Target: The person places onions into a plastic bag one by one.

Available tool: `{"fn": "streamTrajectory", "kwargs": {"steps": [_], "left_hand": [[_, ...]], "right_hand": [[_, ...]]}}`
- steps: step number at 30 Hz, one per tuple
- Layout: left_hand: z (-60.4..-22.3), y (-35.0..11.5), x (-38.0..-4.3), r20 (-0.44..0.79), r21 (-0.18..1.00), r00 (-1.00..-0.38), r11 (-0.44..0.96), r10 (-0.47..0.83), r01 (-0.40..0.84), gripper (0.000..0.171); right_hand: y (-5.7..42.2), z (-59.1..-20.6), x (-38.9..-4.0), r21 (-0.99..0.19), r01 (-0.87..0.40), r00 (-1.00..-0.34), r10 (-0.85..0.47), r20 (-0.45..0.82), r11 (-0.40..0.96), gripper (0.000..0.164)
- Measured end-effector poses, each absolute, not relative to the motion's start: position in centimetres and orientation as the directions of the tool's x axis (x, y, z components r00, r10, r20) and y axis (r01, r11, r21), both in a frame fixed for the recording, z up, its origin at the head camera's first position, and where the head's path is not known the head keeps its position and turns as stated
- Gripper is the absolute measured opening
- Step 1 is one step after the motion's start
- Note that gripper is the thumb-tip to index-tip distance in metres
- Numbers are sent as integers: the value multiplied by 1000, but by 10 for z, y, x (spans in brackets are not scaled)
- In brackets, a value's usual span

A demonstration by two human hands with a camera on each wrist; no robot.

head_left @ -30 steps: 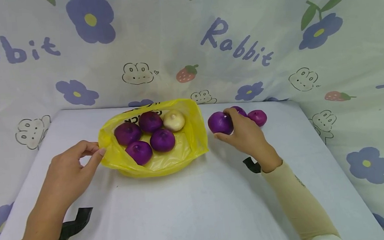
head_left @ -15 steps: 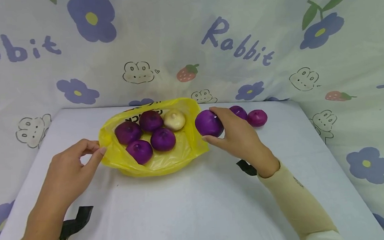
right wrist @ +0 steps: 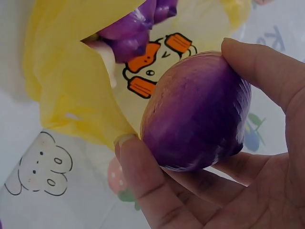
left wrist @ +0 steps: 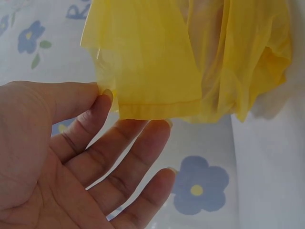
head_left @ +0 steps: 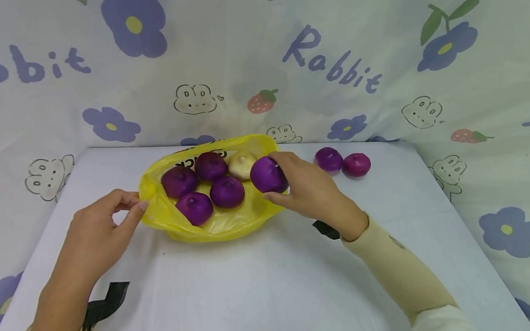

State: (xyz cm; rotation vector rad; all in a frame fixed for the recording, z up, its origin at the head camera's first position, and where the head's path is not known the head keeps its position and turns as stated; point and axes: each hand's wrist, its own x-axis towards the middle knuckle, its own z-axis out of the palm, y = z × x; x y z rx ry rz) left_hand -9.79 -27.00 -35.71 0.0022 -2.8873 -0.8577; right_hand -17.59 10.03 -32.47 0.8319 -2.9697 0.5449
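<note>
A yellow plastic bag [head_left: 250, 222] lies open on the table, with several purple onions [head_left: 195, 209] and one pale onion [head_left: 241, 164] inside. My left hand [head_left: 98, 236] pinches the bag's left rim between thumb and index finger; the left wrist view shows its other fingers [left wrist: 147, 148] spread loosely below the edge. Over the bag's right side, my right hand [head_left: 309, 188] grips a purple onion [head_left: 267, 175], thumb on one side and fingers on the other. Close up in the right wrist view, this onion [right wrist: 195, 114] appears beside the bag's mouth.
Two more purple onions, a darker one [head_left: 328, 159] and a redder one [head_left: 356, 165], sit at the table's back right. A patterned cloth [head_left: 222, 62] hangs behind the white table [head_left: 254, 287]. Black straps [head_left: 105, 304] dangle at the wrists.
My right hand has carried the purple onion leftward from near the two loose onions to over the bag's right side. The left hand keeps its pinch on the rim.
</note>
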Motion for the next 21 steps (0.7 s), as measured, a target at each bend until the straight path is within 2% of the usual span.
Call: {"fn": "streamTrajectory", "kwargs": {"steps": [13, 21], "left_hand": [[-358, -269, -98, 107, 532, -993, 846, -47, 18, 33], [-358, -269, -98, 98, 536, -994, 844, -54, 7, 35]], "right_hand": [[82, -323, -175, -294, -531, -844, -525, 106, 795, 77], [77, -314, -169, -289, -543, -836, -538, 103, 788, 82]]}}
